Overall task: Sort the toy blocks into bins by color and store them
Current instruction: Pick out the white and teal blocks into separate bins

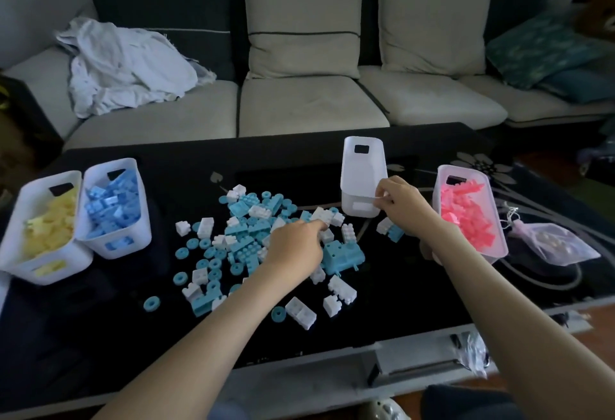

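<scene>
A heap of teal and white toy blocks [246, 230] lies in the middle of the black table [100, 320]. My left hand [296, 243] reaches into the heap and its fingertips pinch a white block [322, 215]. My right hand [404, 203] grips the near rim of an empty white bin [362, 170], which is tilted. A bin of yellow blocks [43, 226] and a bin of blue blocks [114, 206] stand at the left. A bin of pink blocks [469, 210] stands at the right.
A clear bag with small pieces [552, 243] lies right of the pink bin. Behind the table is a sofa [309, 100] with cushions and a crumpled white cloth [123, 63]. Another plastic bag [472, 349] hangs under the table's front edge.
</scene>
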### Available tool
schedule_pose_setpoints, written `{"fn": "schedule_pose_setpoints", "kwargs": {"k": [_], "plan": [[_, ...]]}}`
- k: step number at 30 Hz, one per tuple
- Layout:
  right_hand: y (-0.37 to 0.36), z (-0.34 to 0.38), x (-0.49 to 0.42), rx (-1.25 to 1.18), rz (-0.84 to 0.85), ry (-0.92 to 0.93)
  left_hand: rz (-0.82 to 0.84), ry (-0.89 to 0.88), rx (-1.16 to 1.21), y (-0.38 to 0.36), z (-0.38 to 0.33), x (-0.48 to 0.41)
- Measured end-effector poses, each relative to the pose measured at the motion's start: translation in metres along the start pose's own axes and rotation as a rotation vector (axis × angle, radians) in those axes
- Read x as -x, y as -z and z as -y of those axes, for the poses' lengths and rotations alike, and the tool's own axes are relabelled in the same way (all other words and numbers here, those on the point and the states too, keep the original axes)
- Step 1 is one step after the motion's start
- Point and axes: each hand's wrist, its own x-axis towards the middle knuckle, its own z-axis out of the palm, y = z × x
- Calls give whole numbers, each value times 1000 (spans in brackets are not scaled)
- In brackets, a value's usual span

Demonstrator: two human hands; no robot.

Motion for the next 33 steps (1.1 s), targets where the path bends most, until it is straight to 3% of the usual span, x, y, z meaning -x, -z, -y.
{"fn": "schedule_pose_setpoints", "kwargs": {"k": [5,8,10,13,23,27,30,33], "plan": [[1,1,6,-9,92,99,-59,63,-114,-8,0,-5],[0,-5,11,28,94,-41,-90,98,-115,-10,6,-7],[-5,-12,12,146,184,-180,-91,115,-70,-9,11,-8],[-16,-12,13,365,334,-205,-59,114,-103,-10,11,-7],[-9,2,19,254,236,-147,-194,48,4,-9,-3,-1],[5,4,26,175,100,-129,-191,109,256,-7,-10,-1],[4,5,29,211,192,-138,-188,188,588,-4,-11,-1],[1,6,29,227,240,-140,-267,222,768,-1,-8,-2]]}}
